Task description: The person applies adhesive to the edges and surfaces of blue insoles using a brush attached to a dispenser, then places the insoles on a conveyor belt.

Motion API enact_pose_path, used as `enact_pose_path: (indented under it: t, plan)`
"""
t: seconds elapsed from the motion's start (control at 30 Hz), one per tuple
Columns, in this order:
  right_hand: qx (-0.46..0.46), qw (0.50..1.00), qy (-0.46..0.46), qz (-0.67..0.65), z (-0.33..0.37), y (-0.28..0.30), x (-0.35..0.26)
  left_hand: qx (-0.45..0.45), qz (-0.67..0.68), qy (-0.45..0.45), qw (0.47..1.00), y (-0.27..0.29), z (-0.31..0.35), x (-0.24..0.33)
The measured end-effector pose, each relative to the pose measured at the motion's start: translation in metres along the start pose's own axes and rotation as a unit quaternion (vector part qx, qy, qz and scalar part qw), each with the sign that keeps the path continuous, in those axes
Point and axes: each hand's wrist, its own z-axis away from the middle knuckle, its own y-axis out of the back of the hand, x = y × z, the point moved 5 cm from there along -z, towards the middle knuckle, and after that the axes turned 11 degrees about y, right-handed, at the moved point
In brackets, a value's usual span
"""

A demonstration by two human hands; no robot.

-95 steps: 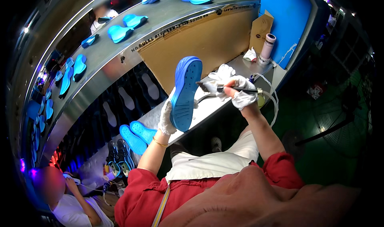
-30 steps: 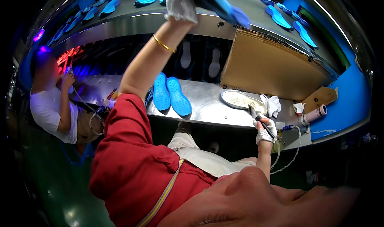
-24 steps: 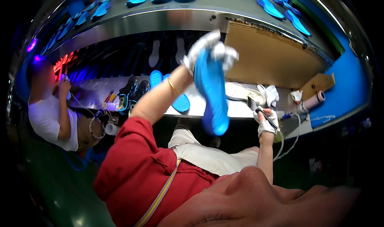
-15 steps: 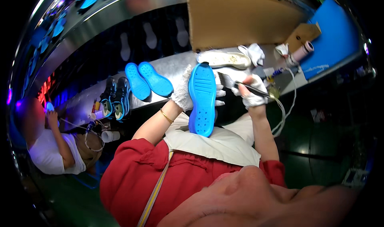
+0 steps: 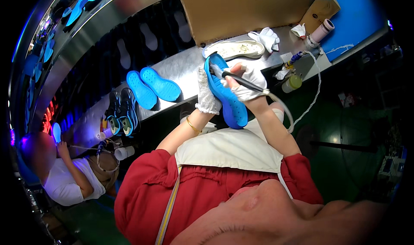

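Note:
My left hand (image 5: 208, 92), in a white knit glove, grips a blue shoe sole (image 5: 234, 109) along its left edge. The sole is tilted above my lap, with rows of small holes in its face. A brush with a black handle (image 5: 250, 84) is in my right hand (image 5: 253, 76), whose glove leaves some fingertips bare. Its pale bristles meet the sole near the far end, and a clear tube runs from the handle's rear. Some of my left fingers are hidden behind the sole.
Two blue soles (image 5: 160, 84) lie on the metal bench, left of my hands, beside dark sneakers (image 5: 128, 111). A cream sole (image 5: 235, 49), a crumpled white glove (image 5: 269, 39), a pink bottle (image 5: 321, 31) and a yellow-green jar (image 5: 292, 83) are at the right. A co-worker (image 5: 71, 176) sits at far left.
My right hand has moved left, bringing the brush onto the sole. The sole has tilted, its near end swinging right. The whole view has shifted slightly.

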Motion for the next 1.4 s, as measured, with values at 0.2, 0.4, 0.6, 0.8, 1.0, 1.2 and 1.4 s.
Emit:
enact_pose_path:
  t: [0.2,0.4,0.6,0.8,1.0,1.2,1.4]
  plan:
    - [-0.008,0.999,0.036,0.029,0.011,0.007,0.01,-0.001,-0.071,0.033,0.997,0.001,0.005,0.014]
    - [-0.028,0.991,0.064,0.117,0.025,0.012,0.012,0.021,-0.048,0.091,0.994,0.014,0.0,0.018]
    - [-0.04,0.998,-0.054,0.001,0.045,0.016,0.01,-0.134,0.026,0.197,0.971,0.012,0.01,0.012]
    - [-0.006,0.997,-0.076,-0.017,0.059,0.035,0.021,-0.031,-0.289,0.183,0.939,0.05,0.025,-0.018]
    - [0.017,0.993,-0.092,-0.069,0.038,0.042,0.025,-0.051,-0.186,0.123,0.973,0.0,0.001,0.002]
    - [-0.02,0.995,-0.061,-0.071,0.022,0.029,0.001,-0.203,0.077,0.136,0.967,-0.006,-0.025,0.007]
    - [-0.031,0.996,0.084,0.029,0.021,0.017,-0.002,-0.314,0.069,0.064,0.945,-0.012,-0.049,0.025]
